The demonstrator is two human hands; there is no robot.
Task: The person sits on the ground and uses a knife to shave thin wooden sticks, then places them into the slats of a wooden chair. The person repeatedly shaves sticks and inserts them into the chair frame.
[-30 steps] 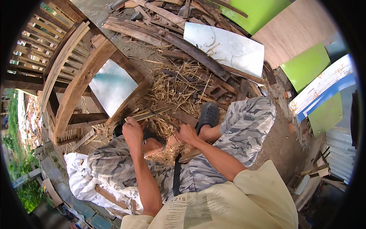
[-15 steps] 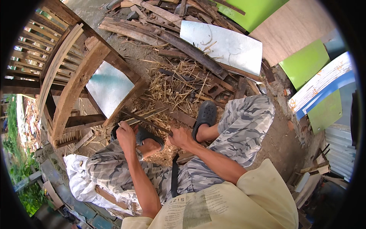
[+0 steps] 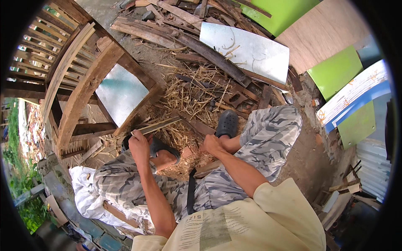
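My left hand [image 3: 139, 144] is closed around a thin pale wooden strip [image 3: 164, 124], which slants up to the right over the shavings. To its right, above my ankle, my right hand [image 3: 212, 144] grips a knife [image 3: 191, 126]. The knife's long dark blade points up and to the left; its handle is hidden in my fist. Blade and strip look apart. Below the hands are my dark clogs [image 3: 227, 123] and a litter of straw-coloured shavings [image 3: 188, 94].
At left stands a wooden frame with slats [image 3: 90, 73] and a pale panel [image 3: 122, 95]. Scrap boards [image 3: 209, 52] lie ahead under a whitish sheet [image 3: 247, 52]. A handsaw [image 3: 234, 99] lies among the shavings. Green panels [image 3: 336, 71] lean at right.
My right hand has moved right, away from my left hand, swinging the knife blade off the strip. My left hand stays nearly in place with the strip.
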